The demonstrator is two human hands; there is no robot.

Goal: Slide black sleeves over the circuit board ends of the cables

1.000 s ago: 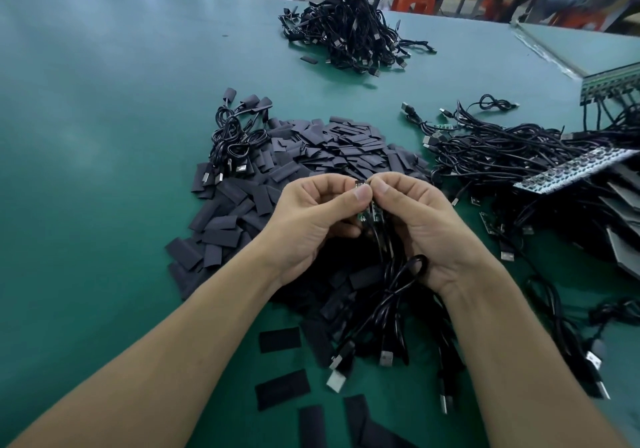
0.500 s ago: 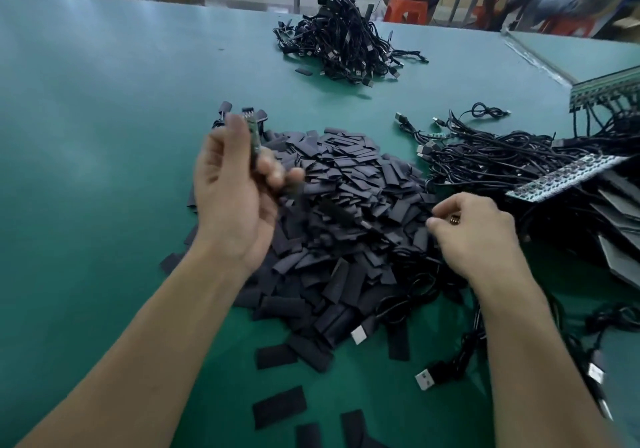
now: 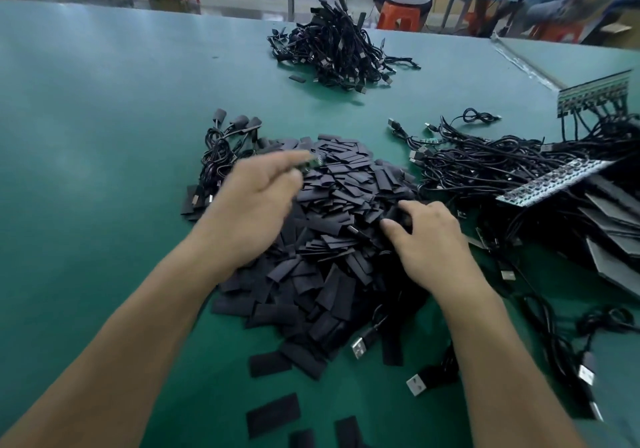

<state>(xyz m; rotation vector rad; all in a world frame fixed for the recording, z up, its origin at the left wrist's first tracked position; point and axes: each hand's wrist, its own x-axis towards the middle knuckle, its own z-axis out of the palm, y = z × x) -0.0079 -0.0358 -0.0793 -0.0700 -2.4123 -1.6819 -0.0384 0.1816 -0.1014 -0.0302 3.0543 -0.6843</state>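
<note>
Green surface (image 3: 86, 135), black clutter all over it! Blurred, the left hand (image 3: 252, 212) pinches one small circuit board (image 3: 310, 164) between thumb and fingertips, above the upper left of the sleeve pile (image 3: 346, 205). Lower right, the right hand (image 3: 433, 243) digs curled fingers into the pile; whether it has a sleeve, I cannot tell. Risk now: these flat sleeves lie packed together, so two could lift at once and jam the fit. The count: two hands, one board held, one sleeve pile beyond counting, three cable lots: far heap (image 3: 332, 49), right heap (image 3: 502, 167), small left bundle (image 3: 225, 149).
</note>
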